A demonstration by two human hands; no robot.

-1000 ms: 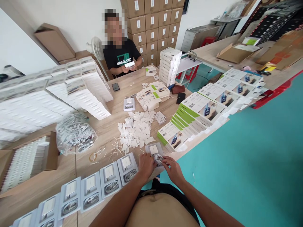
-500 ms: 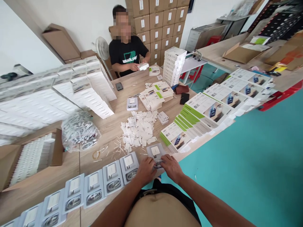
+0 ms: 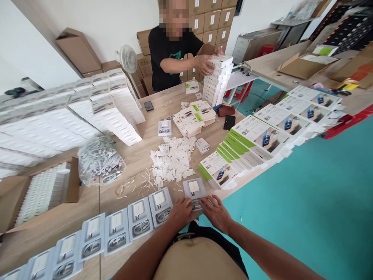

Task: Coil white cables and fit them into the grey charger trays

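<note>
At the table's front edge lies a grey plastic tray (image 3: 201,185) holding a white charger plug (image 3: 192,187) in its upper recess. A coiled charging cable (image 3: 196,203) sits in the lower recess, partly hidden by my fingers. My left hand (image 3: 181,213) has its curled fingers on the cable's left side. From the right, my right hand (image 3: 216,212) presses bent fingers against the cable and the tray's edge. To the left runs a row of similar filled trays (image 3: 127,217), each with a plug and a coiled cable.
Paper pieces (image 3: 171,161) lie heaped beyond the tray. Printed boxes (image 3: 247,136) line the right edge. A bag of cables (image 3: 100,161) and a carton of white plugs (image 3: 43,192) are left. Across the table, a co-worker (image 3: 175,54) touches a white box stack (image 3: 217,83).
My fingers have lowered with the cable, which now sits in the tray's lower recess. The co-worker has leaned right and brought the white box from the table's far edge to the stack.
</note>
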